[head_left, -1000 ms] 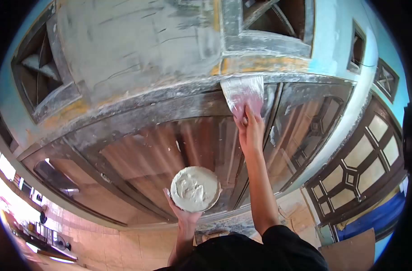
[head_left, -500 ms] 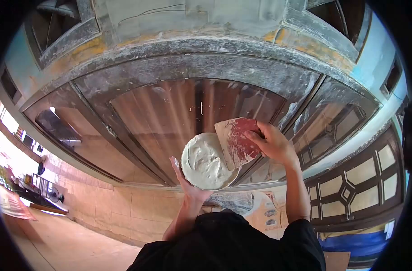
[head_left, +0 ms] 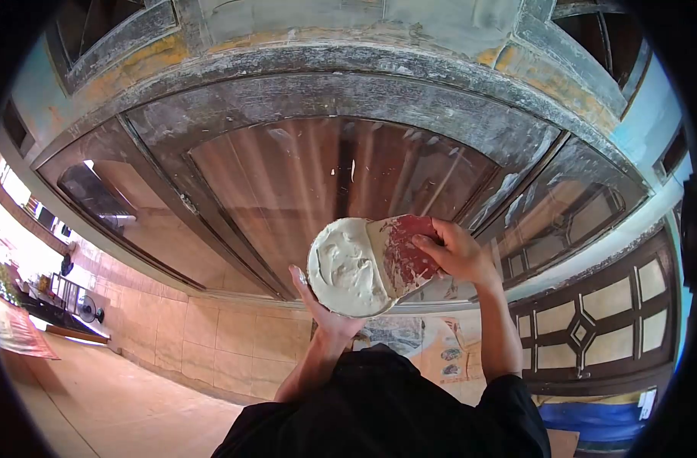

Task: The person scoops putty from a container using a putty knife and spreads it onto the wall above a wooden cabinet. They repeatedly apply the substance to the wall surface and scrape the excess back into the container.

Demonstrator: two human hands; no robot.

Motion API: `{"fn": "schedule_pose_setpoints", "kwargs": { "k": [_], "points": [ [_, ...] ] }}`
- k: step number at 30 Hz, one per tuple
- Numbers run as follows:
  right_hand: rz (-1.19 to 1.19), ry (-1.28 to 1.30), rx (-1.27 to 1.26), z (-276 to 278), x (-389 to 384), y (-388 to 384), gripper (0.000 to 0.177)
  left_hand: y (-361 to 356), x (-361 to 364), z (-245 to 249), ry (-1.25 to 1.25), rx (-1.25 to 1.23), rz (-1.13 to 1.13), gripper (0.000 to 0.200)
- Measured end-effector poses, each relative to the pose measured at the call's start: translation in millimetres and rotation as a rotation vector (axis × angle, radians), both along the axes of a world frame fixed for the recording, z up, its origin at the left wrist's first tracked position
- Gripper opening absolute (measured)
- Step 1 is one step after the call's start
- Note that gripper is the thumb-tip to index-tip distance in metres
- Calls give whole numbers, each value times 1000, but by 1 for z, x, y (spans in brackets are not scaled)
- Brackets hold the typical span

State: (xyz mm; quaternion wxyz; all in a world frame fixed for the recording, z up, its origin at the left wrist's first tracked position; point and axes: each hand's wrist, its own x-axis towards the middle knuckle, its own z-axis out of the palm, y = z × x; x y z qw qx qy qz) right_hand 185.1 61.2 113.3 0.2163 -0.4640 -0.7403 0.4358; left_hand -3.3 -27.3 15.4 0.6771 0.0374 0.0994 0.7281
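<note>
A round tub of white putty (head_left: 347,267) rests on my left hand (head_left: 329,317), which supports it from below and at the left side; most of those fingers are hidden beneath it. The putty's surface is uneven, with dents and ridges. My right hand (head_left: 455,252) grips a red putty scraper (head_left: 405,252), thumb on its near face and fingers behind. Dried whitish smears coat the scraper, and its pale left edge overlaps the right rim of the tub, dipping at the putty.
Ahead stands a wooden door panel with glass (head_left: 272,175), its frame (head_left: 394,91) streaked white. A dark door with pale panes (head_left: 600,320) is at right, above blue material (head_left: 593,416). Tiled floor (head_left: 157,389) spreads at left, with a fan (head_left: 88,309) further off.
The scraper has moved slightly down and tilted, its edge now closer along the tub's right side. The tub stays nearly in place in my left hand. The view has shifted a little.
</note>
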Motion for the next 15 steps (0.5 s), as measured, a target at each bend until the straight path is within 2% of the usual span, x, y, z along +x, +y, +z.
{"fn": "schedule_pose_setpoints", "kwargs": {
  "k": [2,4,5,12,14,15],
  "points": [
    [-3,21,6,-19,1,7,21,2,-1,0,-16,7,-14,87],
    [67,185,131,-31,-1,11,19,3,-2,1,-28,15,-30,87],
    [67,186,131,-31,1,10,19,3,-3,2,-4,7,-26,87],
    [-151,193,207,28,-12,-25,17,5,-7,7,14,-3,-22,87],
    [-223,216,383,31,-17,-33,16,5,-8,8,49,-17,-6,87],
    [-217,215,388,26,-19,-34,16,5,-9,8,84,-37,7,86]
  ]
}}
